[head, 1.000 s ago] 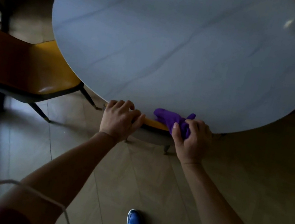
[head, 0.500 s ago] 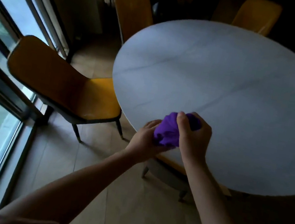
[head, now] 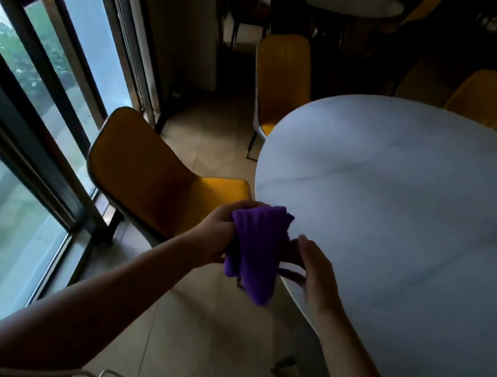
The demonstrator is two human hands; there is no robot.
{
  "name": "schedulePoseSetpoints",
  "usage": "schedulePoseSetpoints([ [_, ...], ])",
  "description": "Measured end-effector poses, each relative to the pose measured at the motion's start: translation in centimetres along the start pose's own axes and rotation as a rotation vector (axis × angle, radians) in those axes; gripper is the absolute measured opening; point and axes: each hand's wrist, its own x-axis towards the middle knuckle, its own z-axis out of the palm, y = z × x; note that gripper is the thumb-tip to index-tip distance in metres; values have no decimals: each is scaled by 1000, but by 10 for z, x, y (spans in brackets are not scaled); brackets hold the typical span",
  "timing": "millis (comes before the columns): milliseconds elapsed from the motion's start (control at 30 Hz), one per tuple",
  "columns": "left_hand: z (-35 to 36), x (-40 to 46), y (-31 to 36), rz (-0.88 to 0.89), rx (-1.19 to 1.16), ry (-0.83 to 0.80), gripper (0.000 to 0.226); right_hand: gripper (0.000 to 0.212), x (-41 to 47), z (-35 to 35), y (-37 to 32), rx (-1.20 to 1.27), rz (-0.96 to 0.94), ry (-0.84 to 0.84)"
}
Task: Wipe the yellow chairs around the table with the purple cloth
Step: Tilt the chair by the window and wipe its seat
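Nothing readable anywhere in this shot, honestly. No labels, brand names, numbers or signs show up on anything, and the far end of the room up around 12 to 1 o'clock is too dark and blurry to make out any lettering.

Dim room, window (head: 68, 33) daylight (edges warped)
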Motion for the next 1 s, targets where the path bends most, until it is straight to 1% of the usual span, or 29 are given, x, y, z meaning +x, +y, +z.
schedulePoseSetpoints([
  [33,-16,8,10,3,-34,-16,38,31,17,13,-1,31,60,-16],
  [67,-30,18,18,15,-63,-20,36,33,34,28,-1,87,96,-63],
  [100,-45,28,25,22,-87,-28,36,41,52,46,-4,226,146,-118],
  [133,-54,36,30,30,-92,-28,37,53,64,58,-5,403,198,-148],
  [167,-69,49,36,31,-97,-21,39,66,83,74,-5,571,226,-174],
  [200,-80,59,39,38,-88,-9,41,75,98,86,-4,721,230,-210],
  [233,-94,72,41,50,-72,4,42,78,117,100,-7,787,247,-195],
  [300,-123,102,43,94,37,47,43,76,159,123,-8,820,279,-152],
  [367,-153,138,45,136,189,71,43,64,203,138,-3,830,287,-156],
  [433,-183,175,37,82,261,100,35,55,247,149,5,889,232,-216],
  [500,-210,213,26,-10,310,118,21,61,292,158,7,933,197,-270],
  [533,-225,236,21,-32,346,116,21,64,319,162,11,941,185,-285],
  [567,-238,255,18,-36,387,111,31,65,342,168,13,923,160,-307],
  [600,-251,273,16,-36,438,101,45,64,362,175,12,838,138,-299],
  [633,-264,289,17,-36,495,65,56,61,381,182,12,735,146,-269],
  [667,-275,303,20,-32,537,10,63,57,395,187,11,638,168,-211],
  [733,-305,340,23,-97,604,-151,71,42,429,197,18,531,211,-61],
  [800,-338,373,27,-194,711,-324,78,33,455,204,30,453,247,48],
  [833,-356,390,26,-228,856,-379,80,33,467,206,39,416,280,112],
  [867,-372,405,23,-239,1054,-401,81,33,476,208,49,361,308,182],
  [900,-389,422,17,-239,1252,-394,81,34,486,210,62,291,330,250],
  [933,-401,433,10,-220,1403,-360,78,38,490,210,74,196,355,292],
  [1000,-424,457,-9,-149,1557,-357,68,45,496,216,103,1,432,344],
])
